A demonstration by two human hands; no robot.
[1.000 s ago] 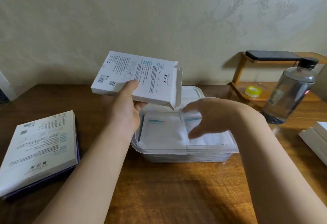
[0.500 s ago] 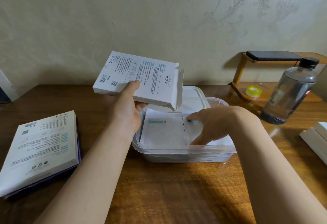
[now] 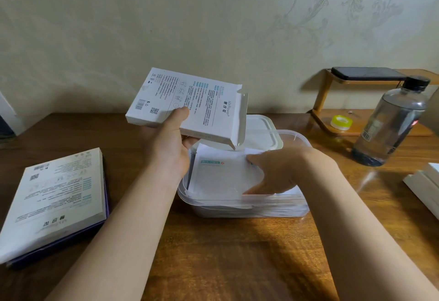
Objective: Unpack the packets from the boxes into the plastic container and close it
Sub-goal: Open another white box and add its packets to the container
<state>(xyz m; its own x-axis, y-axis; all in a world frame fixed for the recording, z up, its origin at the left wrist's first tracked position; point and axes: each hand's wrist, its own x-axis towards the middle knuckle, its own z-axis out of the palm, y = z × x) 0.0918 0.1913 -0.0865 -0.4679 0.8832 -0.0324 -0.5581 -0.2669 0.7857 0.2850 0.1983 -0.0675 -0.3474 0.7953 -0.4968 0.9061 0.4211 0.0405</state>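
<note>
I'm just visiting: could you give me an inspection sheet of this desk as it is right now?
Surface: brown wooden table.
Job's things: open container holds white packets; lid lies behind it; opened box is in the air; second box lies at left.
Clutter: bottle, tape roll, phone on wooden stand, white boxes at right edge.
Hands: left hand holds opened box; right hand on packets, grip unclear.
Cables: nothing seen.
Surroundings: patterned wall.

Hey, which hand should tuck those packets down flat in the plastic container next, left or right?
Right, probably. The right hand rests on the packets inside the plastic container, while the left hand is holding the opened box above it.
</note>
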